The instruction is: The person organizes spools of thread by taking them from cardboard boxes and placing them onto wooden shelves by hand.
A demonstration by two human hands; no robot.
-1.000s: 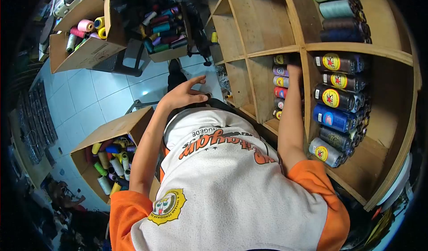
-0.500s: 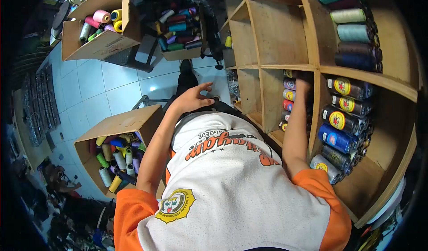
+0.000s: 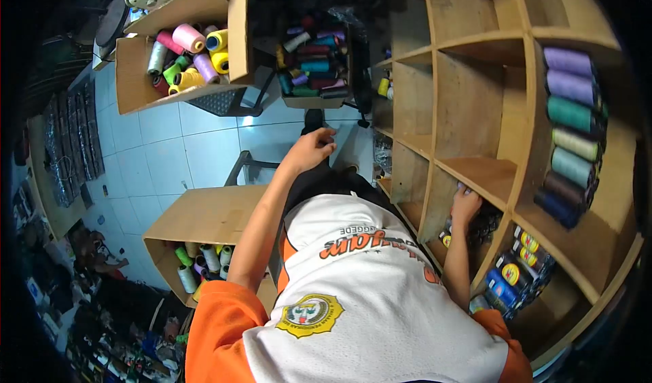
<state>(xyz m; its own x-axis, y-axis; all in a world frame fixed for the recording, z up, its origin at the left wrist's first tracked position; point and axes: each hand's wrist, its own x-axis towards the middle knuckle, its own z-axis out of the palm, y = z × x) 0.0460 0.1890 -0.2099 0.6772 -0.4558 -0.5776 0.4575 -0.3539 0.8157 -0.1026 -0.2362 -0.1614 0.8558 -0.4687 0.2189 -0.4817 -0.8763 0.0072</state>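
My left hand (image 3: pixel 312 150) hangs over my lap, fingers loosely bent and a little apart, with nothing in it. On the right, my right hand (image 3: pixel 466 206) reaches into a lower compartment of the wooden shelf (image 3: pixel 519 179), at the stacked thread spools (image 3: pixel 485 225). A bit of purple shows at its fingertips; whether it grips a spool is not clear. Dark and blue labelled spools (image 3: pixel 502 288) lie in the neighbouring compartment. Above them is a column of purple, green, pale and dark spools (image 3: pixel 572 114).
An open cardboard box (image 3: pixel 153 87) of colourful spools stands at the upper left. Another box of spools (image 3: pixel 309 102) is at the top centre. A third box (image 3: pixel 204 213) sits by my left arm. A dark stool or chair part (image 3: pixel 239 169) stands on the tiled floor.
The view has shifted, so the shelf shows more of its upper compartments. My right hand, earlier deep among the spools, now shows nearer the compartment's upper edge. My left hand's fingers have drawn closer together.
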